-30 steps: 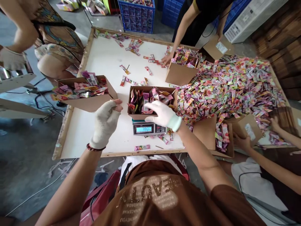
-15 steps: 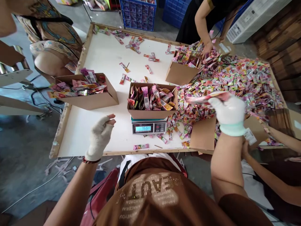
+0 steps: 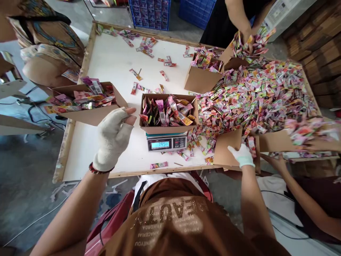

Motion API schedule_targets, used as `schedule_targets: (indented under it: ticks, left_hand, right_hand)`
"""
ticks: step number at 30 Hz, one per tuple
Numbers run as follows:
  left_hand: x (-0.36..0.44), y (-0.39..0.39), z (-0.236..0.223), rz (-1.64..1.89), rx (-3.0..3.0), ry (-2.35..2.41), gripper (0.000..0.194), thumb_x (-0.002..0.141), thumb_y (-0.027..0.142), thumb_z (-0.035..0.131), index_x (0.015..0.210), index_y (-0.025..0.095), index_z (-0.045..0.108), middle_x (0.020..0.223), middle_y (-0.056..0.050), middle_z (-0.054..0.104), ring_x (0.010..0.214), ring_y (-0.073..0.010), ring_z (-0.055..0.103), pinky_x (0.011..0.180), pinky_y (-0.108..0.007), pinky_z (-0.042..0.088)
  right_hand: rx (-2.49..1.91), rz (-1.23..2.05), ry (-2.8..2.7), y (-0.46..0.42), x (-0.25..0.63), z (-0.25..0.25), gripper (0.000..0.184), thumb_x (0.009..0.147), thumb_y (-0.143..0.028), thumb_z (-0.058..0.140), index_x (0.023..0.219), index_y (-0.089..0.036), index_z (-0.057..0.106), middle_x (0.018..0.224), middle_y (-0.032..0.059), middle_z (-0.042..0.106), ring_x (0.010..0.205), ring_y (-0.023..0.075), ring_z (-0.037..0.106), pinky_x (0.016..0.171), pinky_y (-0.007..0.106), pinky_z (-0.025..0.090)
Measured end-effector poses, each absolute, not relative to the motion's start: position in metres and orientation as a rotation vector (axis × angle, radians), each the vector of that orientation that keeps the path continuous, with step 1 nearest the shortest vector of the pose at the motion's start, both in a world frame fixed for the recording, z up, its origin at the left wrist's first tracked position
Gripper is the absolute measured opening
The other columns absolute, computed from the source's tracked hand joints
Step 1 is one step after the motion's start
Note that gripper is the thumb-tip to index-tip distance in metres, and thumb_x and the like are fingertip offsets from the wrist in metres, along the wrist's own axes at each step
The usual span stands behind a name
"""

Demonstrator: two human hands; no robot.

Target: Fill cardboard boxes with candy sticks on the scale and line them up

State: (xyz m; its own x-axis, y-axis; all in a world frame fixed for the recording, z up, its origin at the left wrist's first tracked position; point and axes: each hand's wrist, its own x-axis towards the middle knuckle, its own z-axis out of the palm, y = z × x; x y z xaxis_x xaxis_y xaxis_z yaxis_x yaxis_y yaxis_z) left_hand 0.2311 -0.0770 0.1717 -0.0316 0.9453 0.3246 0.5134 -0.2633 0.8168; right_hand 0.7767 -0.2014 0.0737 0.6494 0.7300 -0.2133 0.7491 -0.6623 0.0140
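Observation:
My left hand (image 3: 113, 137), in a white fingerless glove, is raised in the air left of the scale. Its bare fingertips are loosely bent, with nothing visible in them. My right hand (image 3: 242, 155), also gloved, touches the flap of an open cardboard box (image 3: 226, 151) at the table's front edge; its thumb is spread away from the fingers, which are partly hidden. A digital scale (image 3: 167, 143) stands before me, its screen lit. On it sits a cardboard box (image 3: 170, 130) filled with small colourful packets (image 3: 162, 112).
A large heap of packets (image 3: 261, 85) covers the table's right side. Another filled box (image 3: 85, 115) stands at left, a further one (image 3: 198, 80) behind. Co-workers' hands (image 3: 249, 41) work at the back and right. Blue crates (image 3: 149, 14) stand beyond the table.
My right hand has come down from above the heap to the box flap, and the packets it held are gone. My left hand has risen. The scale's reading has dropped.

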Motion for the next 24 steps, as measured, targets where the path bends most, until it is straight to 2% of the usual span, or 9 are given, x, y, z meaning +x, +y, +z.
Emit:
schedule_targets:
  ticks: [2,6,13,20,24]
  left_hand:
    - [0.244,-0.066,0.183,1.277,1.853,1.451,0.03,0.095,0.035,0.063,0.12,0.022,0.074,0.116,-0.006,0.076,0.106,-0.0218,0.07,0.098,-0.039,0.056]
    - [0.27,-0.052,0.199,1.312,1.947,1.335,0.026,0.096,0.032,0.062,0.115,0.022,0.075,0.109,-0.004,0.076,0.099,-0.0176,0.07,0.092,-0.033,0.056]
    - [0.297,-0.048,0.202,1.176,2.017,1.256,0.019,0.096,0.031,0.058,0.103,0.023,0.073,0.108,-0.003,0.075,0.101,-0.019,0.068,0.094,-0.034,0.056]
    - [0.3,-0.044,0.201,1.166,2.055,1.234,0.02,0.095,0.027,0.057,0.107,0.022,0.073,0.109,-0.004,0.075,0.1,-0.0192,0.069,0.093,-0.034,0.056]
    - [0.302,-0.036,0.198,1.105,2.161,1.218,0.023,0.095,0.024,0.053,0.105,0.021,0.073,0.113,-0.005,0.076,0.104,-0.0191,0.07,0.095,-0.032,0.056]
  right_hand:
    - [2.77,-0.337,1.199,-0.208,0.774,0.067,0.068,0.083,-0.062,0.063,0.126,-0.01,0.061,0.122,0.0325,0.063,0.112,0.0447,0.064,0.093,0.05,0.05]
    - [2.866,-0.187,1.169,-0.206,0.766,0.072,0.069,0.085,-0.057,0.06,0.136,-0.011,0.057,0.135,0.033,0.055,0.125,0.0454,0.056,0.101,0.051,0.045]
    - [2.948,-0.143,1.092,-0.21,0.763,0.081,0.072,0.086,-0.054,0.063,0.144,-0.012,0.055,0.136,0.0256,0.055,0.126,0.0409,0.056,0.104,0.053,0.046]
    - [2.931,-0.158,1.099,-0.212,0.765,0.08,0.071,0.086,-0.055,0.063,0.142,-0.011,0.057,0.135,0.0253,0.057,0.122,0.0401,0.058,0.103,0.051,0.046]
    - [2.914,-0.178,1.118,-0.212,0.763,0.078,0.072,0.087,-0.054,0.062,0.144,-0.01,0.056,0.138,0.026,0.056,0.126,0.0405,0.057,0.104,0.049,0.045]
